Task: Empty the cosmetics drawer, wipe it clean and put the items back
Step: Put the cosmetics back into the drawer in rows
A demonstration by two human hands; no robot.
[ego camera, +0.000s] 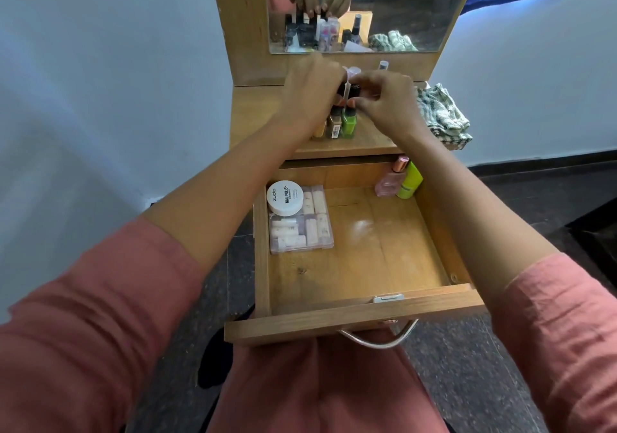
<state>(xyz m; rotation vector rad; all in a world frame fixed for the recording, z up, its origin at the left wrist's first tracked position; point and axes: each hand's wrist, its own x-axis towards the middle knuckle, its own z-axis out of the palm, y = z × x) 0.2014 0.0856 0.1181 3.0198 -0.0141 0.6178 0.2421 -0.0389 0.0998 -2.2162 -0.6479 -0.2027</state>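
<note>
The wooden drawer (394, 259) stands pulled out below the dresser top (364, 144). At its back left lies a clear plastic case (312, 232) with a white round nail polish jar (284, 198) on it. A pink perfume bottle (389, 180) and a lime green bottle (410, 181) stand at its back right. On the dresser top is a cluster of nail polish bottles (347, 124). My left hand (307, 95) and my right hand (384, 102) both reach over this cluster, fingers curled round the bottle caps.
A checked cloth (440, 115) lies crumpled on the right of the dresser top. A small capped bottle (383, 64) stands at the back under the mirror (400, 8). White walls flank the dresser, and the drawer's metal handle (380, 341) hangs over my lap.
</note>
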